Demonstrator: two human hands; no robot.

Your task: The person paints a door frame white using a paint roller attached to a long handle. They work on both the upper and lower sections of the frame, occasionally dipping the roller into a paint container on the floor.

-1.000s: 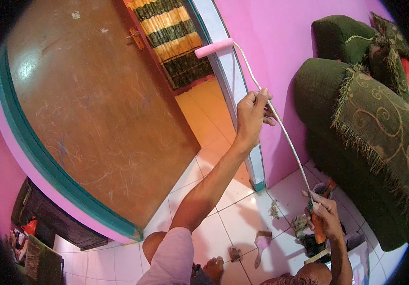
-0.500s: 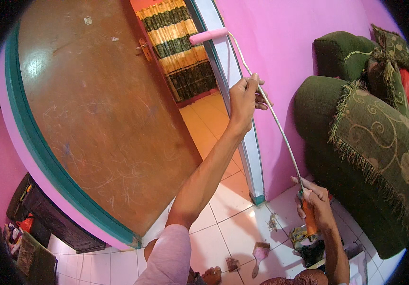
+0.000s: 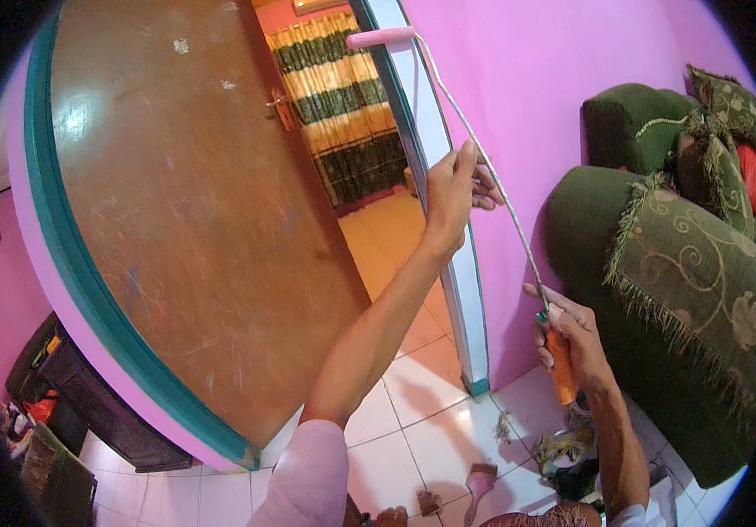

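Observation:
A long-handled paint roller (image 3: pixel 483 167) slants up toward the pale door frame (image 3: pixel 435 176), its pink roller head (image 3: pixel 381 38) lying against the frame near the top. My left hand (image 3: pixel 453 189) grips the thin metal shaft partway up, arm stretched high. My right hand (image 3: pixel 571 338) holds the orange grip at the shaft's lower end. Beside the frame is a pink wall (image 3: pixel 536 97).
A brown wooden door (image 3: pixel 185 220) with a teal edge stands open at left. Dark green armchairs (image 3: pixel 676 290) with patterned covers fill the right side. A brush (image 3: pixel 480 483) and paint clutter (image 3: pixel 571 448) lie on the white tiled floor. Striped curtains (image 3: pixel 343 114) hang beyond the doorway.
Both hands have pushed the roller upward along the door frame; the roller head now sits higher, and my right hand has risen from near the floor.

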